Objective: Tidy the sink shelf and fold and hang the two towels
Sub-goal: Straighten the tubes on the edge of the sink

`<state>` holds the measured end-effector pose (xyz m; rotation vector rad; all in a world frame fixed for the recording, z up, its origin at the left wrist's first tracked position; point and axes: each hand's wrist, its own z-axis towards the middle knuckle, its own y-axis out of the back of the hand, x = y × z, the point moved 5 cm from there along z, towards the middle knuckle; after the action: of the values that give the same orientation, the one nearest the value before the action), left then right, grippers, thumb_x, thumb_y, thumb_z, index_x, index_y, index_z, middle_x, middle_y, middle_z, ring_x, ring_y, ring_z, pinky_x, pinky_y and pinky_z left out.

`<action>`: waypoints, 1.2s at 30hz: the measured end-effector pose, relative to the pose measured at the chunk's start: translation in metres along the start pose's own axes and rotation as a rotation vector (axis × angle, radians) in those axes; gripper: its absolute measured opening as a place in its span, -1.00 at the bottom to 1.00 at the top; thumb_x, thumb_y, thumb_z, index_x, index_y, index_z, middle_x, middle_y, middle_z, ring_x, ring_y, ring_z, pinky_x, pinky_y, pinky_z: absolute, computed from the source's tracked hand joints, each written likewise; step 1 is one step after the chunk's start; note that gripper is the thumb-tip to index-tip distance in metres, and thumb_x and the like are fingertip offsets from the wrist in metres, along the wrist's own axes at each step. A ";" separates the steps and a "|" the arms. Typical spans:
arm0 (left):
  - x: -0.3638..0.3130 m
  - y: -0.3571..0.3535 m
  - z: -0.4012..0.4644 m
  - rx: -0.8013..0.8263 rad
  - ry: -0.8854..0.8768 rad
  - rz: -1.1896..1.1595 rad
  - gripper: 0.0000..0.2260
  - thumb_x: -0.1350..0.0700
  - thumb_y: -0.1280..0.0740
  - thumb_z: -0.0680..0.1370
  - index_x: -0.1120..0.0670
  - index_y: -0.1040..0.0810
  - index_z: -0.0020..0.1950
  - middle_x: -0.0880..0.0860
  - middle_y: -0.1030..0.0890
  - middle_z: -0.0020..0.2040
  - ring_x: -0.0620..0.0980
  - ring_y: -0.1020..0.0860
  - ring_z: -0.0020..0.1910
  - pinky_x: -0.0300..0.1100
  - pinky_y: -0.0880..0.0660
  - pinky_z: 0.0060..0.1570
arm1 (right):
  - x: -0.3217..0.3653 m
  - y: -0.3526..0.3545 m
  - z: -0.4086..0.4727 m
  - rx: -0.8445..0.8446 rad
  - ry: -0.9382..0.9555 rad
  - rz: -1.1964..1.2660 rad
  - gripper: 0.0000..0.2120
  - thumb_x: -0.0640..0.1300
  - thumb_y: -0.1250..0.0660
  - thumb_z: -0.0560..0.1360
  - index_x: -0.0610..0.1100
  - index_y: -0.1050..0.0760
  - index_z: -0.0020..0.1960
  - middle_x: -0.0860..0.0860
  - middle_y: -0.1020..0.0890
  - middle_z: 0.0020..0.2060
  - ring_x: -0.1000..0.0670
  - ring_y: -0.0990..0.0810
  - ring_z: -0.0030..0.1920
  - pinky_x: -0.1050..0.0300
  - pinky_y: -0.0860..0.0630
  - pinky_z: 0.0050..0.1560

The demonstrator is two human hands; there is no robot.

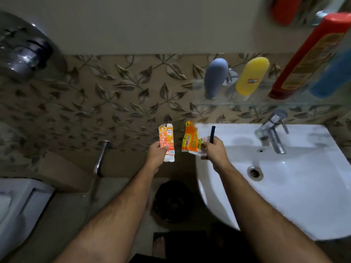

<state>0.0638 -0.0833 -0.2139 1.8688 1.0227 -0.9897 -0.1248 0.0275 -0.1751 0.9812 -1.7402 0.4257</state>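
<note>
Hands held litter above a dark bin (172, 202), left of the sink (284, 186). Left hand (156, 155) pinched a crushed orange carton (167, 142), its print too small to read. Right hand (215, 150) curled its fingers (204, 142) round a wrapper (190, 138) reading "Gala Scrub Pad" and a dark stick (212, 134). Loosely bunched, either could have slipped and missed the bin. Bottles stood on the glass shelf (209, 105) above the sink; no towels showed.

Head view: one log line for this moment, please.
left hand: holds flattened carton | right hand: holds scrub-pad wrapper, dark stick | above bin
</note>
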 end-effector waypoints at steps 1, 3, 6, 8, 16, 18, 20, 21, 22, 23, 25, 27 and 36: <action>0.008 0.012 0.000 0.009 0.002 0.009 -0.79 0.28 -0.29 0.59 0.27 -0.55 0.20 0.16 -0.63 0.06 0.08 -0.60 0.02 -0.15 -0.50 -0.07 | -0.001 -0.016 -0.008 0.001 0.006 0.019 -0.87 -0.24 -0.16 0.61 -0.11 -0.46 -0.06 -0.10 -0.63 -0.09 -0.12 -0.64 -0.09 0.05 -0.56 -0.22; 0.024 0.035 -0.004 0.010 0.010 0.031 -0.82 0.31 -0.27 0.58 0.29 -0.57 0.15 0.17 -0.62 0.00 0.08 -0.60 -0.04 -0.21 -0.50 -0.20 | -0.009 -0.045 -0.019 0.009 0.010 0.036 -0.85 -0.23 -0.18 0.59 -0.08 -0.51 -0.04 -0.08 -0.67 -0.05 -0.10 -0.67 -0.03 -0.04 -0.63 -0.05; 0.051 0.066 -0.011 0.018 0.062 0.059 -0.82 0.33 -0.28 0.56 0.29 -0.59 0.12 0.14 -0.62 -0.05 -0.04 -0.58 -0.21 -0.36 -0.47 -0.39 | -0.034 -0.082 -0.035 0.014 -0.024 0.033 -0.83 -0.19 -0.21 0.56 -0.07 -0.51 0.10 -0.07 -0.67 0.04 -0.06 -0.67 0.03 -0.11 -0.62 0.09; 0.075 0.080 -0.009 0.035 0.113 0.058 -0.86 0.32 -0.33 0.54 0.27 -0.59 0.08 0.17 -0.64 -0.05 -0.05 -0.59 -0.23 -0.33 -0.49 -0.37 | -0.056 -0.102 -0.043 0.026 -0.062 0.021 -0.90 -0.15 -0.25 0.57 -0.01 -0.48 0.05 -0.04 -0.67 0.02 -0.05 -0.67 0.02 -0.11 -0.63 0.08; 0.204 0.091 0.009 -0.027 0.323 0.003 -0.83 0.31 -0.46 0.46 0.18 -0.56 0.00 0.19 -0.65 -0.07 0.13 -0.65 -0.16 -0.01 -0.60 -0.07 | -0.181 -0.133 -0.016 0.023 -0.245 -0.174 -0.94 -0.16 -0.23 0.58 -0.02 -0.40 0.01 0.03 -0.59 -0.07 -0.08 -0.62 0.02 -0.21 -0.60 0.07; 0.246 0.083 0.017 -0.039 0.376 0.010 -0.83 0.30 -0.47 0.45 0.17 -0.58 0.00 0.23 -0.67 -0.04 0.18 -0.65 -0.08 0.05 -0.59 -0.01 | -0.227 -0.137 -0.004 0.031 -0.316 -0.241 -0.91 -0.19 -0.21 0.58 -0.06 -0.40 0.07 0.05 -0.56 -0.09 -0.09 -0.61 0.02 -0.16 -0.61 0.04; 0.287 0.069 0.028 -0.021 0.399 0.025 -0.83 0.30 -0.47 0.45 0.19 -0.59 0.01 0.24 -0.67 -0.05 0.16 -0.65 -0.11 0.06 -0.58 -0.03 | -0.274 -0.141 0.009 0.014 -0.364 -0.290 -0.88 -0.24 -0.21 0.57 -0.12 -0.41 0.08 -0.01 -0.56 -0.09 -0.14 -0.60 0.01 -0.10 -0.59 -0.01; 0.307 0.063 0.034 -0.024 0.402 0.040 -0.83 0.30 -0.47 0.45 0.19 -0.59 0.00 0.23 -0.67 -0.06 0.15 -0.65 -0.13 0.07 -0.58 -0.04 | -0.298 -0.143 0.015 0.012 -0.388 -0.311 -0.86 -0.26 -0.21 0.56 -0.13 -0.41 0.11 -0.05 -0.57 -0.07 -0.15 -0.59 0.02 -0.09 -0.57 0.00; 0.322 0.058 0.040 -0.027 0.410 0.062 -0.83 0.28 -0.48 0.45 0.18 -0.60 0.01 0.22 -0.68 -0.06 0.16 -0.66 -0.14 0.07 -0.59 -0.06 | -0.319 -0.146 0.019 0.022 -0.422 -0.317 -0.82 -0.26 -0.20 0.56 -0.14 -0.42 0.15 -0.08 -0.58 -0.02 -0.16 -0.59 0.04 -0.10 -0.57 0.05; 0.342 0.050 0.047 -0.026 0.424 0.082 -0.82 0.27 -0.48 0.45 0.19 -0.61 0.02 0.22 -0.69 -0.05 0.16 -0.67 -0.13 0.07 -0.61 -0.07 | -0.346 -0.150 0.025 0.045 -0.463 -0.307 -0.75 -0.26 -0.19 0.56 -0.13 -0.42 0.23 -0.09 -0.59 0.04 -0.16 -0.59 0.08 -0.15 -0.57 0.12; 0.377 0.036 0.062 -0.014 0.430 0.126 -0.80 0.25 -0.47 0.46 0.23 -0.62 0.07 0.23 -0.69 -0.02 0.15 -0.67 -0.12 0.04 -0.62 -0.06 | -0.399 -0.157 0.038 0.054 -0.550 -0.285 -0.61 -0.28 -0.17 0.56 -0.11 -0.36 0.37 -0.14 -0.59 0.16 -0.20 -0.59 0.15 -0.24 -0.53 0.20; 0.408 0.023 0.076 0.001 0.420 0.201 -0.76 0.23 -0.45 0.48 0.25 -0.63 0.13 0.21 -0.69 0.01 0.13 -0.67 -0.10 -0.03 -0.60 -0.05 | -0.439 -0.159 0.049 0.019 -0.596 -0.317 -0.63 -0.27 -0.17 0.58 -0.14 -0.32 0.37 -0.23 -0.58 0.14 -0.30 -0.60 0.09 -0.22 -0.59 0.08; 0.518 -0.050 0.150 0.026 0.475 0.320 -0.78 0.19 -0.49 0.45 0.18 -0.66 0.08 0.14 -0.69 0.03 0.04 -0.62 -0.14 -0.24 -0.46 -0.22 | -0.570 -0.171 0.121 0.006 -0.542 -0.606 -0.53 -0.13 -0.31 0.50 -0.18 -0.31 0.38 -0.26 -0.54 0.21 -0.33 -0.57 0.14 -0.26 -0.55 0.11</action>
<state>0.1748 -0.0459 -0.7425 2.2603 0.9293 -0.3805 0.0021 0.0748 -0.7667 1.6633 -1.7803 -0.2510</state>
